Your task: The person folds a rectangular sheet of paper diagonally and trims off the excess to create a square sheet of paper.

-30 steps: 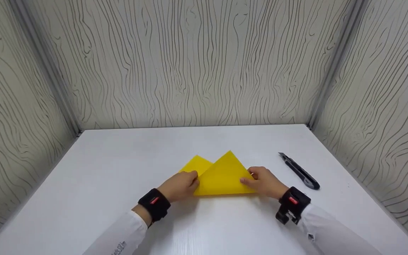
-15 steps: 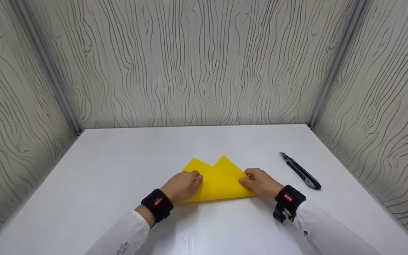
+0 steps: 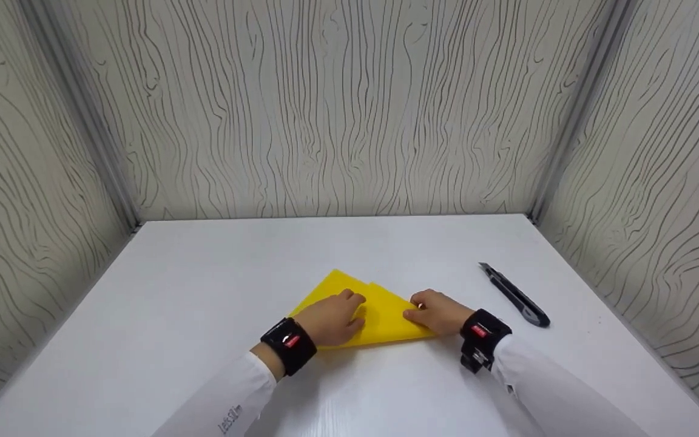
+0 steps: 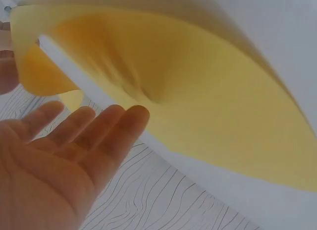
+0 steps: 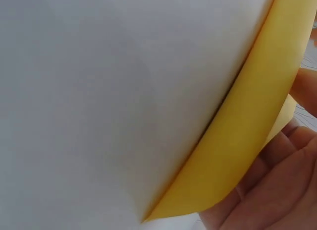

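A folded sheet of yellow paper (image 3: 383, 312) lies on the white table with one pointed corner at the back left. Over its left part is my left hand (image 3: 328, 318), palm down, its fingers loosely extended. The left wrist view shows these fingers (image 4: 114, 131) relaxed and gripping nothing, close by the curved paper (image 4: 208, 91). My right hand (image 3: 440, 312) pinches the paper's right end between thumb and fingers. From the right wrist, the folded edge of the paper (image 5: 237, 131) bows upward beside the right palm (image 5: 282, 195).
A black and grey utility knife (image 3: 514, 295) lies right of the right hand, blade tip pointing to the back left. Wood-grain patterned panels (image 3: 337, 121) enclose the white table (image 3: 216, 267) at the back and both sides.
The paper's right-hand peak has come down and flattened toward the left. My left hand has moved right across the paper and loosened its fingers. The right hand has shifted slightly left, still pinching.
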`<state>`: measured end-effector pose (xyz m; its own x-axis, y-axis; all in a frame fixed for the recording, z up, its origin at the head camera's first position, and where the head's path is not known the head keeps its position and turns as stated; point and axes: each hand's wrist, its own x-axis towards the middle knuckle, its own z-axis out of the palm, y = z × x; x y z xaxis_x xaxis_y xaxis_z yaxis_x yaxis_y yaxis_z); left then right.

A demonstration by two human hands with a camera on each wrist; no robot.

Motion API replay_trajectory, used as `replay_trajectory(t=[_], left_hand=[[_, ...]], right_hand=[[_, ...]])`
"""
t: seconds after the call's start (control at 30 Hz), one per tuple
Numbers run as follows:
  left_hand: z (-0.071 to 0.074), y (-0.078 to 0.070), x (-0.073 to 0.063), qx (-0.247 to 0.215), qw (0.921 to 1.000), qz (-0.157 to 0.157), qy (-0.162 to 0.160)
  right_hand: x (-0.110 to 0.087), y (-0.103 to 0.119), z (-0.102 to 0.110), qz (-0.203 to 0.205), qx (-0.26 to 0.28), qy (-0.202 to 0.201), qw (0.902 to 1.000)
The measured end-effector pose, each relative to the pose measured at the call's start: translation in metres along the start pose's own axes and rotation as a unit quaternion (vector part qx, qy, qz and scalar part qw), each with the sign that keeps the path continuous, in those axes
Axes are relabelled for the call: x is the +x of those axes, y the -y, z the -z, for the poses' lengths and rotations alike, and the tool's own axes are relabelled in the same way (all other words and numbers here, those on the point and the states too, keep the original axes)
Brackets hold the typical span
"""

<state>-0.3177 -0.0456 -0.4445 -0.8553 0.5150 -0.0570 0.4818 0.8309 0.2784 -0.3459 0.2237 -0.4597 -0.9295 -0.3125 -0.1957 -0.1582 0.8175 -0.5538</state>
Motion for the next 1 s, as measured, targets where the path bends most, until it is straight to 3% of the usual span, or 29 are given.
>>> replay_trajectory(t=[0.13,0.5,0.83,1.0], left_hand=[[-0.003,-0.005,0.003,0.014,0.9997,-0.001,0.019],[-0.012,-0.009,0.013,0.076,0.9965,-0.005,0.034],[-0.016,-0.01,0.012,0.137,0.9897,-0.013,0.039],[-0.016,-0.011,0.012,0.132,0.9905,-0.008,0.038]], right_hand=[[0.002,0.001,0.002,-0.006,-0.005,0.011,0.9999],[0.01,0.001,0.0,-0.013,-0.02,0.008,0.9997],[0.015,0.002,-0.002,-0.042,-0.019,0.006,0.9989],[0.017,0.002,-0.004,-0.047,-0.029,0.003,0.9985]])
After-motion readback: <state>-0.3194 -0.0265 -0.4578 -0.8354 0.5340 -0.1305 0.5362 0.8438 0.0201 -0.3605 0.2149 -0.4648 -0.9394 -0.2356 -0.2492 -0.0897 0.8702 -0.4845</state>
